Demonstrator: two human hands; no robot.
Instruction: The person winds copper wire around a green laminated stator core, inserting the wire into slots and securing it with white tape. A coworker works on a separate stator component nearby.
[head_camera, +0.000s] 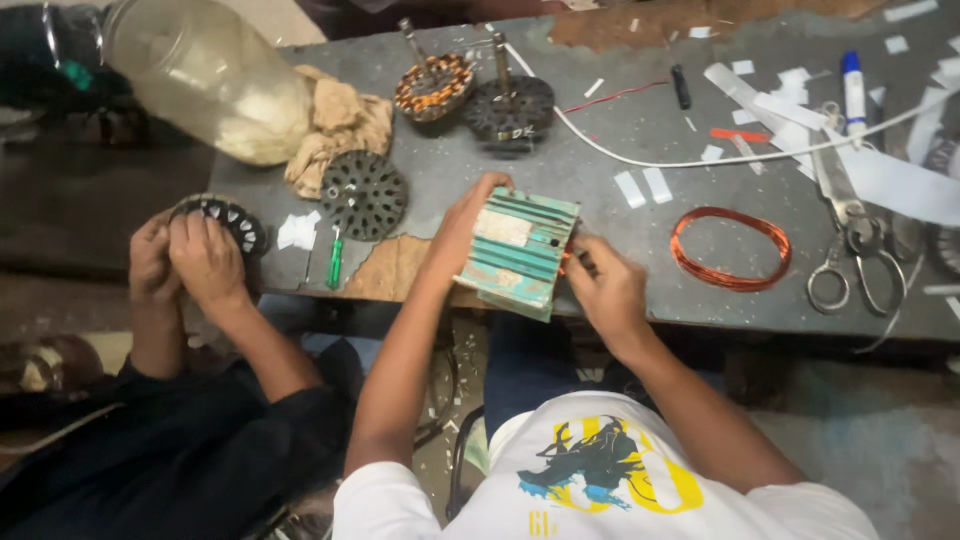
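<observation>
Left hand (468, 222) gripped the top-left edge of a green ribbed block (520, 250), fingers curled together over its upper corner. The block sat tilted at the near edge of the grey workbench (640, 150), partly overhanging it, a worn pale patch on its face. Right hand (603, 285) was at the block's right edge, fingertips pinched on something thin and reddish, probably copper wire; too small to be sure.

Just right of that hand, a coil of copper wire (730, 248) lay flat on the bench, apart from the block. Further right, large scissors (850, 235), handles toward the near edge. White paper strips (645, 187) scattered about, and a white cable (700, 160) ran across the bench.

At the far side stood two motor stators with shafts, one with copper windings (433, 88), one dark (513, 108). A bare slotted stator disc (363, 194) lay beside a crumpled cloth (338, 125), a green-handled screwdriver (336, 262) just below it.

On the left, a co-worker's hands (185, 262) were both closed around another stator ring (228, 220) at the bench corner.
</observation>
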